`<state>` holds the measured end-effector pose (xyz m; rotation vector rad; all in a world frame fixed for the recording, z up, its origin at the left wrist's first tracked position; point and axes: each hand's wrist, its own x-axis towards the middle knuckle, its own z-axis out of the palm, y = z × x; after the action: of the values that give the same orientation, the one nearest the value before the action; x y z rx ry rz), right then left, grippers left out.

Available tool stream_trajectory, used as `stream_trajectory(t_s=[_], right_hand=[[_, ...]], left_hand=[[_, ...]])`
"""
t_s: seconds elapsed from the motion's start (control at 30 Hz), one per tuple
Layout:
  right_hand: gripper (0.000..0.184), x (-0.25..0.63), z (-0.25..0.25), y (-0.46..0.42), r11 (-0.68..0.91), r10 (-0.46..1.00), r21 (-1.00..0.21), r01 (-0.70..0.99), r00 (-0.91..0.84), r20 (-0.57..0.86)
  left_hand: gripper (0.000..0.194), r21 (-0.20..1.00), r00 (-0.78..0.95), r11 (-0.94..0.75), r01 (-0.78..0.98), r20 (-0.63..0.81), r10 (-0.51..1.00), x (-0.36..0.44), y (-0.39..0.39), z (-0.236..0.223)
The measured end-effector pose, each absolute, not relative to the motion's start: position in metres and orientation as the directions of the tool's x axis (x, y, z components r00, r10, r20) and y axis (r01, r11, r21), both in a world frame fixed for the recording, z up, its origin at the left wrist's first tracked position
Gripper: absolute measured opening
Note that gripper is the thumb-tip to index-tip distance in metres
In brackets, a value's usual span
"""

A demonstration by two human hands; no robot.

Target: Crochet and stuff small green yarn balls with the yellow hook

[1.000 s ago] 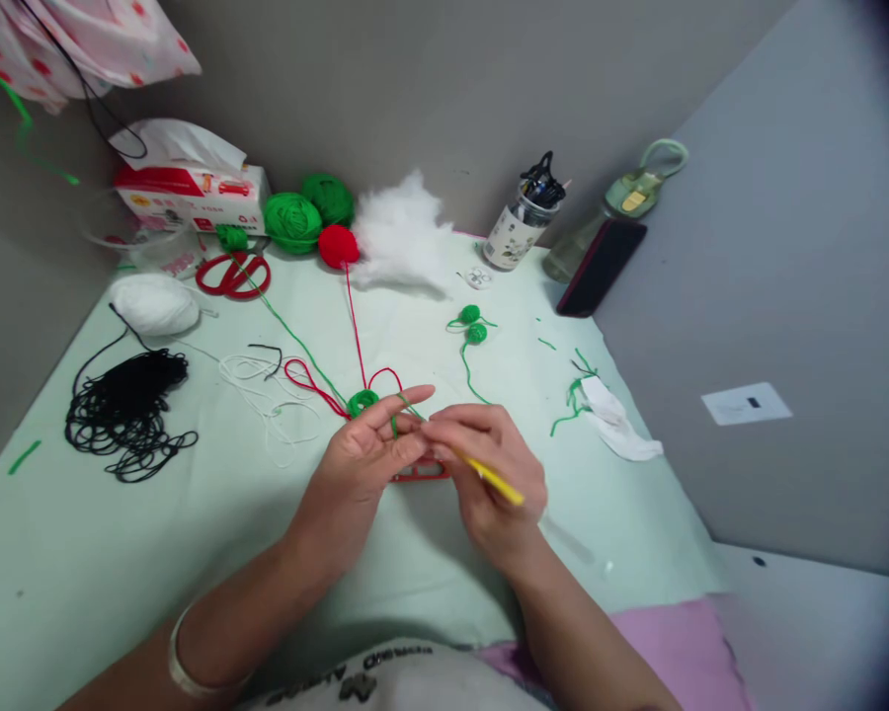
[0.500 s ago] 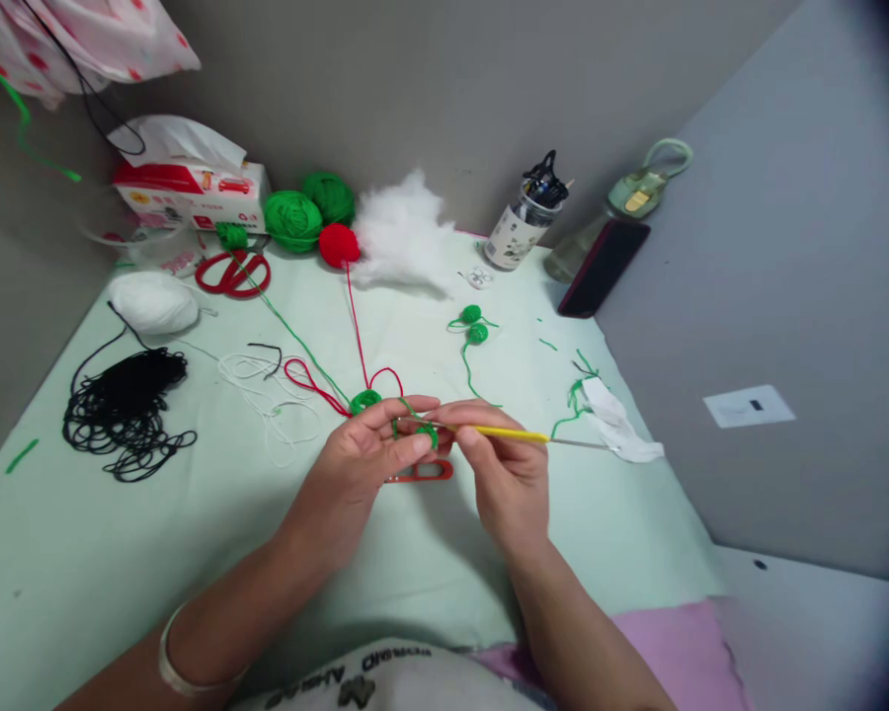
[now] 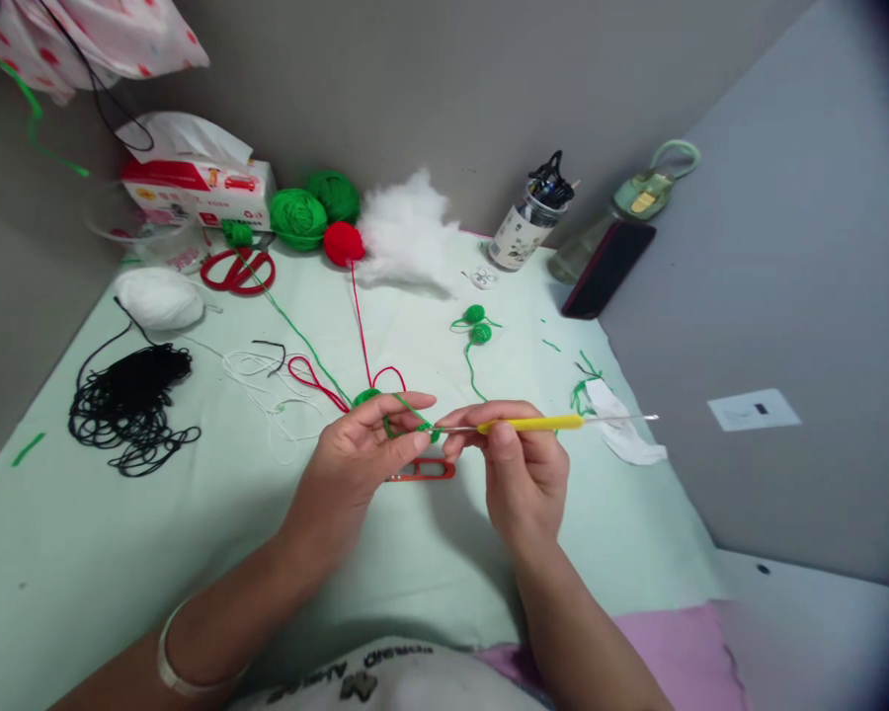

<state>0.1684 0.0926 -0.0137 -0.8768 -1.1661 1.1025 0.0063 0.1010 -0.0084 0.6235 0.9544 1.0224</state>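
Between thumb and fingers, my left hand [image 3: 363,449] pinches a small green crochet piece [image 3: 434,433], with green yarn [image 3: 411,406] running over the forefinger. My right hand [image 3: 523,464] grips a crochet hook [image 3: 540,424] by its yellow handle. One metal end of the hook meets the green piece; the other end sticks out to the right. Under the hands lie orange-red thread snips [image 3: 434,468], partly covered by my left hand. Behind my left fingers sits a green yarn coil [image 3: 366,396], mostly hidden.
Green yarn balls [image 3: 297,218], a red ball [image 3: 343,243], white stuffing [image 3: 407,232] and red scissors [image 3: 238,271] line the back. Black yarn [image 3: 129,410] lies left. Two small green balls [image 3: 480,334] lie beyond my hands. A phone [image 3: 608,269] leans on a bottle [image 3: 641,193] at right.
My right hand has shifted slightly right, and the hook has swung from slanting down toward me to nearly level. My left hand stays in place, holding the green piece.
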Motion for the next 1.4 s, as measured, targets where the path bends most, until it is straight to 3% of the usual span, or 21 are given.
stream_trajectory(t_s=[0.23, 0.47, 0.6, 0.73, 0.9, 1.07, 1.27, 1.4], right_hand=[[0.023, 0.1675, -0.0151, 0.0886, 0.442, 0.896, -0.895, 0.059, 0.012, 0.443], [0.025, 0.1690, -0.0123, 0.0893, 0.699, 0.705, -0.613, 0.367, -0.212, 0.677], [0.024, 0.1675, -0.0121, 0.0897, 0.701, 0.697, -0.609, 0.372, -0.176, 0.695], [0.022, 0.1674, -0.0132, 0.0889, 0.705, 0.689, -0.598, 0.382, -0.169, 0.705], [0.029, 0.1682, -0.0169, 0.0887, 0.580, 0.812, -0.771, 0.263, -0.114, 0.572], [0.030, 0.1653, -0.0207, 0.0879, 0.676, 0.720, -0.646, 0.356, -0.129, 0.682], [0.038, 0.1657, -0.0182, 0.0877, 0.617, 0.774, -0.715, 0.330, -0.090, 0.626], [0.044, 0.1696, -0.0217, 0.0838, 0.645, 0.748, -0.650, 0.403, -0.157, 0.645]], left_hand=[[0.020, 0.846, 0.159, 0.373, -0.380, -0.338, 0.928, 0.0068, 0.1006, -0.0107], [0.017, 0.927, -0.019, 0.280, -0.249, -0.294, 0.956, 0.0118, 0.0990, -0.0061], [0.019, 0.963, -0.048, 0.202, -0.178, -0.214, 0.976, 0.0130, 0.0987, -0.0060], [0.022, 0.915, 0.004, 0.302, -0.269, -0.312, 0.950, 0.0125, 0.0995, -0.0058], [0.020, 0.908, -0.008, 0.296, -0.297, -0.312, 0.950, 0.0115, 0.0999, -0.0057], [0.029, 0.877, 0.072, 0.353, -0.326, -0.350, 0.934, 0.0102, 0.1008, -0.0101], [0.025, 0.911, -0.003, 0.278, -0.304, -0.293, 0.956, 0.0112, 0.1000, -0.0082], [0.030, 0.897, 0.044, 0.309, -0.317, -0.311, 0.949, 0.0139, 0.0963, -0.0050]])
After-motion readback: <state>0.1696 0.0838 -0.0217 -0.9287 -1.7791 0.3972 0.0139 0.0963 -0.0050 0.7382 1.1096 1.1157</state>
